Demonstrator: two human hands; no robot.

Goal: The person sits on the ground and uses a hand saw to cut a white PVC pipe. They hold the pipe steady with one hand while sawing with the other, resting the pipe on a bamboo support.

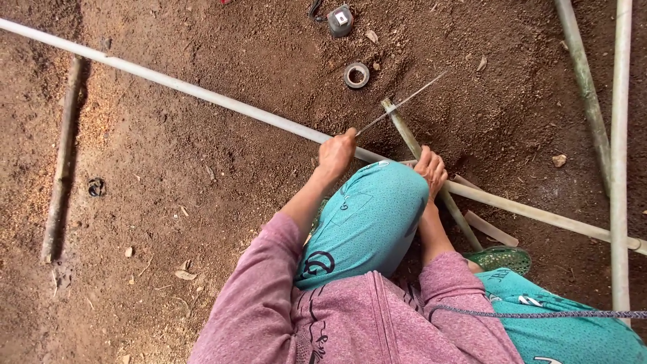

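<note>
Head view: a thin, flat metal saw blade (401,104) crosses a slim green bamboo stick (411,138) just beyond the left hand (335,154), which is fisted tight around the blade's near end. The right hand (431,170) curls over the stick, pressing it down where it meets a long, smooth pale pole (202,94). Further out, a tape roll (356,75) lies on crumbly brown soil (168,202)

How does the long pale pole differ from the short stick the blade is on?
The long pale pole is whitish and crosses the whole frame; the short stick is greenish-brown and ends near the blade. The left hand grips the blade handle over the pole; the right hand steadies the stick. Both lie on the soil.
</note>
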